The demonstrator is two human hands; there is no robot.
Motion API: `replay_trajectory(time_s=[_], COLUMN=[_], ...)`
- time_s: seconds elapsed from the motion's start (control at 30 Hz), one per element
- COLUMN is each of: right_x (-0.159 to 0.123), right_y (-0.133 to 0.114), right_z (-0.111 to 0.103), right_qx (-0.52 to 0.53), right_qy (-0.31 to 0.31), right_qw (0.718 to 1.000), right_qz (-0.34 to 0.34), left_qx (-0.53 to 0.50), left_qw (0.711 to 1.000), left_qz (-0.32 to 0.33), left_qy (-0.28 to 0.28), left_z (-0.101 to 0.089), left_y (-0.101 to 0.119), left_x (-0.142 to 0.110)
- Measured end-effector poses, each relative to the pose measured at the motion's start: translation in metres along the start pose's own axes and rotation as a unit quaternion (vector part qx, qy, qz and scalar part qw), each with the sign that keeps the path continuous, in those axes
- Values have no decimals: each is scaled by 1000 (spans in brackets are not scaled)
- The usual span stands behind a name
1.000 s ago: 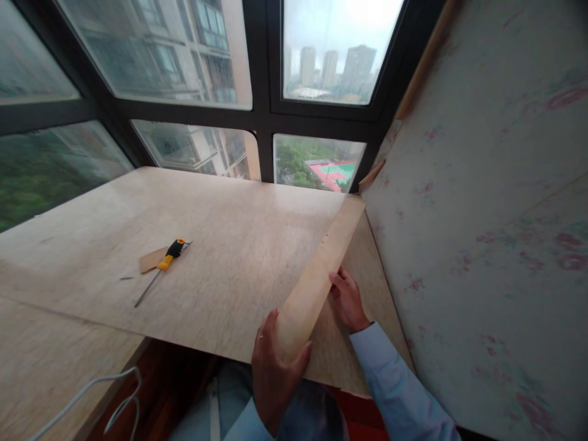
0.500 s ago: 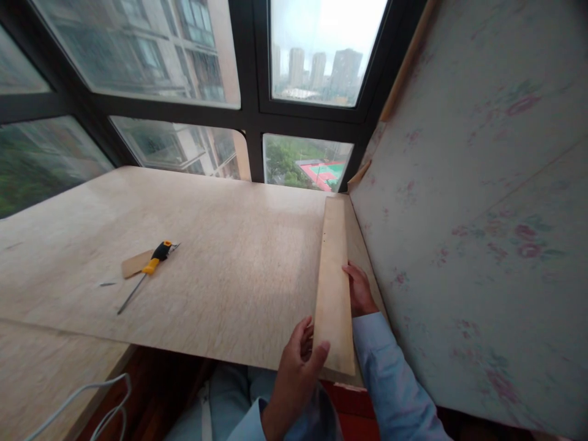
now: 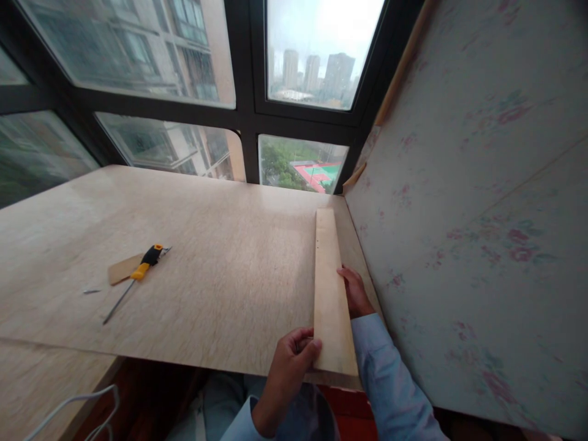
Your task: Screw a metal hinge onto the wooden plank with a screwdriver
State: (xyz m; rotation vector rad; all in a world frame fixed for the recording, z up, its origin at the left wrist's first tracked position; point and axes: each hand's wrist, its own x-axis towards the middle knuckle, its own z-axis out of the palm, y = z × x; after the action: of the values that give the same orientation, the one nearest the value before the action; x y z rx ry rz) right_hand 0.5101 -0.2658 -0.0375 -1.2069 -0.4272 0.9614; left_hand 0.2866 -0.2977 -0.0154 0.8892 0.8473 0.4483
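A long pale wooden board (image 3: 329, 294) lies lengthwise at the right of the table, its near end at the front edge. Small dark holes show along its left side near the far end. My left hand (image 3: 294, 358) grips the near left edge, thumb on top and fingers curled at the side. On the board's right edge, about midway along, my right hand (image 3: 356, 291) holds on with the thumb at the top and the other fingers mostly hidden. To the left lies a screwdriver (image 3: 142, 269) with a yellow and black handle, partly over a small flat brown piece (image 3: 120, 271).
The marble-patterned tabletop (image 3: 220, 263) runs up to dark-framed windows (image 3: 248, 116). A flower-papered wall (image 3: 459, 245) stands close beside my right arm. A thin metal piece (image 3: 91, 291) lies left of the screwdriver. A white cable (image 3: 76, 401) hangs at the lower left.
The board has turned slightly, its far end drawn back from the window. My left thumb has shifted from the board's top toward its left edge. My right hand keeps its hold.
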Motion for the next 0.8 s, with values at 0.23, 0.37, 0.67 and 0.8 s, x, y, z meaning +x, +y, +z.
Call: replay_trajectory(time_s=[0.23,0.37,0.67,0.8], right_x=[-3,-2,-6,-9], right_y=[-3,-1,3,3], right_z=[2,-1,-3,-13], right_qx=[-29,-45,-80,-128], right_qy=[-2,-16,-31,30], right_qw=[1000,999,996,990], right_qz=[-5,0,-8,-46], left_qx=[-33,-68,-83,-70], left_qw=[999,996,995,996], left_qz=[-18,-54,-59,-54], left_qy=[-9,6,8,-5], left_z=[0,-3,-1,1], left_y=[-6,-8,2,0], left_x=[1,2,-3,-2])
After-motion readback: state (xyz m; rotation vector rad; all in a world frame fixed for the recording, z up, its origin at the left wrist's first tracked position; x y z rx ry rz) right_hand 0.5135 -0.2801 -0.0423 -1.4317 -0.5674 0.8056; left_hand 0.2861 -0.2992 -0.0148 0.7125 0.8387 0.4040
